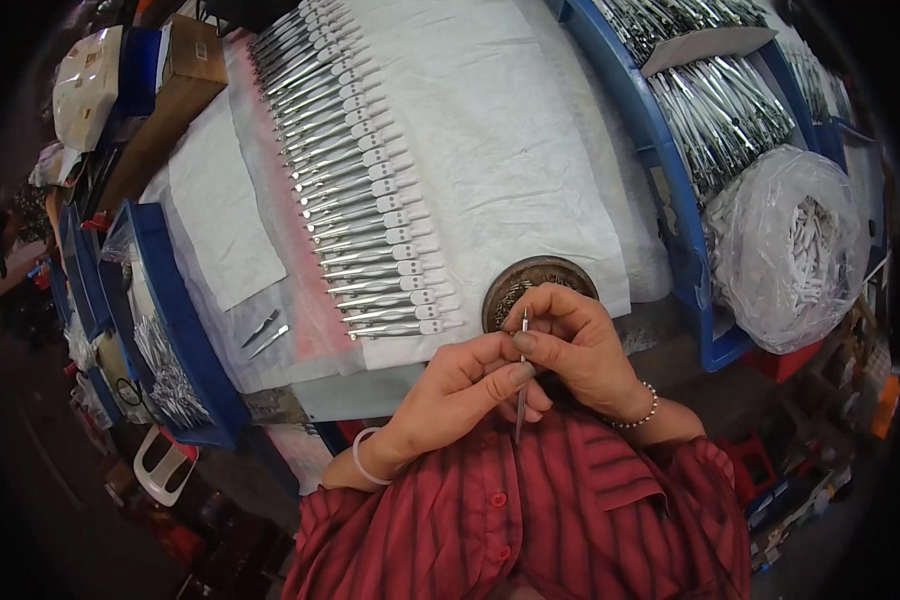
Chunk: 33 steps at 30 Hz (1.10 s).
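Close to my body, my left hand (475, 380) and my right hand (580, 350) meet around a slim metal rod (521, 405). The left fingers are closed on its middle, and its lower end points down toward my shirt. At its upper end my right thumb and forefinger pinch; a tiny brass-coloured tip shows there. Whether that tip is a separate piece I cannot tell. Just beyond my right hand is a round dark dish (492, 300) of small brass-coloured parts, partly covered by my fingers. Left of it, several slim metal pieces with white ends (402, 251) lie in a long row.
White sheeting (510, 150) covers the table. Two small tools (268, 340) lie at its near left. Blue bins (675, 200) of metal rods (725, 110) flank the right side, beside a clear bag (760, 240) of white pieces. Another blue bin (195, 330) stands at left.
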Each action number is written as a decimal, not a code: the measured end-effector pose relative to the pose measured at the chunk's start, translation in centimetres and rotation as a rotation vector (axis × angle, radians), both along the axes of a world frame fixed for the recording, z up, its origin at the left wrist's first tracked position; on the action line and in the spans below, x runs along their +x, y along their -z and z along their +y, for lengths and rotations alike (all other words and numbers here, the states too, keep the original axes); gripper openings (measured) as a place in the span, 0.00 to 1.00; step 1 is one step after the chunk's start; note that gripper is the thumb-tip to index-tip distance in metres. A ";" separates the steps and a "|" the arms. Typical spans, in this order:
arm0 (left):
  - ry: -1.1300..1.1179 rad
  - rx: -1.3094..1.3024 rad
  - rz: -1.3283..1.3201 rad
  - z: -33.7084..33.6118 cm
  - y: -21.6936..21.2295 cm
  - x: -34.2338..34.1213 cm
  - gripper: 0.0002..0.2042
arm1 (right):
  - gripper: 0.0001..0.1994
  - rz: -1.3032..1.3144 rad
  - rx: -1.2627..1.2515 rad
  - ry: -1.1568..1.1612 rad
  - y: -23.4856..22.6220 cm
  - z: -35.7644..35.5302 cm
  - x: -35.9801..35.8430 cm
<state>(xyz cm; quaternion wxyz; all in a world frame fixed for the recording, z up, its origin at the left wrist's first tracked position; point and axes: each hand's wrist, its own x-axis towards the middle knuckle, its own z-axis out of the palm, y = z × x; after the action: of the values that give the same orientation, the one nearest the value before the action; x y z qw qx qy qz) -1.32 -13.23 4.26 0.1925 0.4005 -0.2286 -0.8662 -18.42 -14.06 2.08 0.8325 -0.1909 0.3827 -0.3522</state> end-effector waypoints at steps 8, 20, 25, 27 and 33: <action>-0.005 -0.014 -0.005 0.2 0.4 0.0 0.10 | 0.06 0.033 -0.054 -0.004 0.6 0.2 0.2; -0.004 -0.139 -0.065 0.3 0.2 0.0 0.10 | 0.06 0.043 -0.050 -0.035 0.0 -0.1 0.0; -0.010 -0.145 -0.078 0.5 0.1 0.0 0.10 | 0.06 0.049 -0.066 -0.044 -0.1 0.0 0.1; -0.004 -0.146 -0.078 0.6 0.1 0.1 0.10 | 0.06 0.053 -0.081 -0.046 0.0 0.0 0.1; -0.002 -0.089 -0.018 0.8 0.3 0.2 0.10 | 0.05 0.038 -0.077 -0.034 -0.1 0.3 0.1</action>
<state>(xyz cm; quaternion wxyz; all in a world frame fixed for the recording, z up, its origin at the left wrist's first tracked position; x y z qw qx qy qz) -1.17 -12.48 3.99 0.2089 0.3993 -0.2683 -0.8514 -18.33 -13.74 2.20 0.8230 -0.2356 0.3814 -0.3488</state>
